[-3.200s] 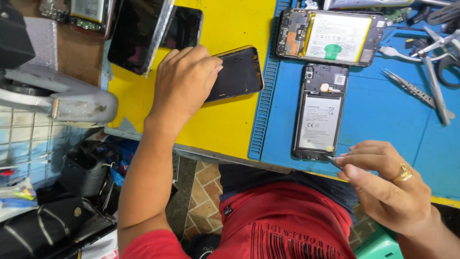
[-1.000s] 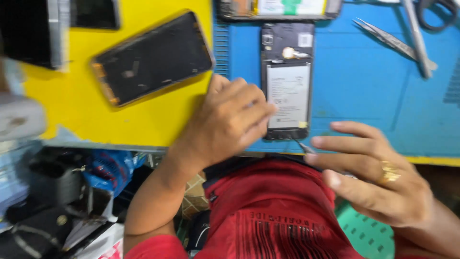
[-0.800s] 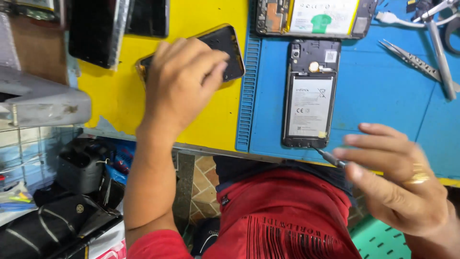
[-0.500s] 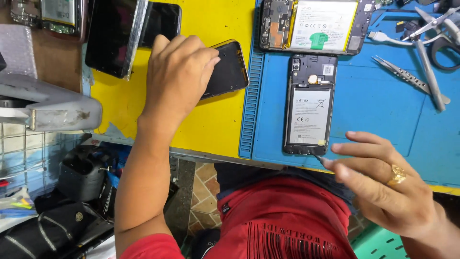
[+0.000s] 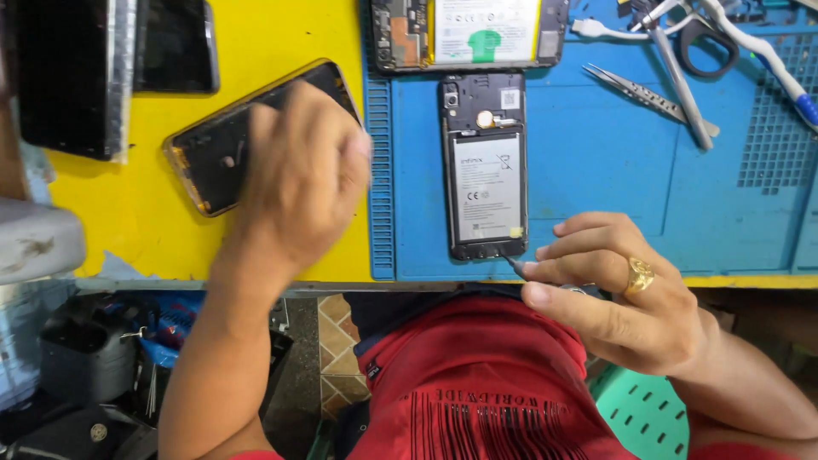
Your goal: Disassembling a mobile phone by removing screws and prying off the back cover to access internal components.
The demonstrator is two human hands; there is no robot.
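Your left hand [image 5: 298, 175] lies flat on the back cover [image 5: 213, 153], gripping nothing; your right hand [image 5: 622, 290] pinches a thin tool [image 5: 513, 262] against the near end of the open phone [image 5: 484, 166].

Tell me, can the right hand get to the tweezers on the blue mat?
Probably yes. The right hand pinches a thin tool by the opened phone, and only bare blue mat lies between it and the tweezers.

yellow bench [image 5: 256, 34], blue mat [image 5: 596, 187], tiled floor [image 5: 336, 341] below
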